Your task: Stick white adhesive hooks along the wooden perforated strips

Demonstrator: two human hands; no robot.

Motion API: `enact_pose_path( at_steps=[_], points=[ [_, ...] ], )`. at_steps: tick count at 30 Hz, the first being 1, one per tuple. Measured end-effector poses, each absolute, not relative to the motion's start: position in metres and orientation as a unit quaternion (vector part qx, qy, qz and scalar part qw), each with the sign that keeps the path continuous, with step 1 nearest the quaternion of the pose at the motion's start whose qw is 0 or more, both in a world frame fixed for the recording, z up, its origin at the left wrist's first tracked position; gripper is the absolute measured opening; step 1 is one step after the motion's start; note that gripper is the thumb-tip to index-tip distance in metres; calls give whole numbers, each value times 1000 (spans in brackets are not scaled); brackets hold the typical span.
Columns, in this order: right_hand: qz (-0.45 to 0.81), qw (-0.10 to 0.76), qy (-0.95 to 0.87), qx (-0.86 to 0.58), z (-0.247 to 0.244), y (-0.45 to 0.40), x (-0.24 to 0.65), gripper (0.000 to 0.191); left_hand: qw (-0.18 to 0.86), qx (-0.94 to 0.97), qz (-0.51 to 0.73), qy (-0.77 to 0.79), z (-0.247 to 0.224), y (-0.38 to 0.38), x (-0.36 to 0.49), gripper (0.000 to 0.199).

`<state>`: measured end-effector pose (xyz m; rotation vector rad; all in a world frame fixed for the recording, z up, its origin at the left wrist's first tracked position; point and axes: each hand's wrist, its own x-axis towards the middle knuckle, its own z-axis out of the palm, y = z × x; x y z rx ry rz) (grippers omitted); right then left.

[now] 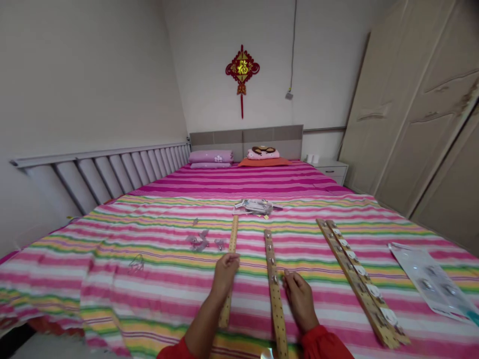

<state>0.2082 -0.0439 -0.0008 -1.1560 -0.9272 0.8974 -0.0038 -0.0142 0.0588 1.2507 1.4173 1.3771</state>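
Strip with holes (pixel 277 311) lay on the striped cover (pixel 157 299) between a half-curled left hand (pixel 225 269) and pinched-looking right hand (pixel 300 299), couldn't tell if either held anything, but it seemed light, stiff, best gripped by its clip-free near end.

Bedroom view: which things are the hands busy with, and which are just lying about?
Busy with, it seems:
left strip, at the left hand
middle strip with shiny pieces, beside the right hand
perhaps the two far-right strips and small plastic packets

Just there:
folded purple bedding
red wall hanging
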Motion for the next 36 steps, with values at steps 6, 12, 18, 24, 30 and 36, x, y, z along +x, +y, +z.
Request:
enact_pose_path(
  at_steps=[6, 12, 18, 24, 30, 36],
  points=[
    [382, 644, -415, -517, 4, -46, 206, 46, 225, 489, 523, 661, 52, 24, -65, 18],
    [379, 622, -429, -534, 11, -50, 205, 47, 105, 558, 464, 680, 56, 49, -78, 25],
    [366, 610, -436, -551, 10, -48, 205, 48, -45, 631, 222, 742, 61, 69, -71, 27],
    [366, 610, -439, -549, 11, -47, 205, 48, -31, 631, 226, 742, 61, 76, -76, 23],
    [365, 620, -440, -537, 7, -46, 206, 44, 3, 616, 282, 736, 63, 75, -83, 21],
    [366, 620, -437, -539, 7, -47, 205, 46, 77, 589, 385, 707, 62, 70, -90, 19]
  ],
)
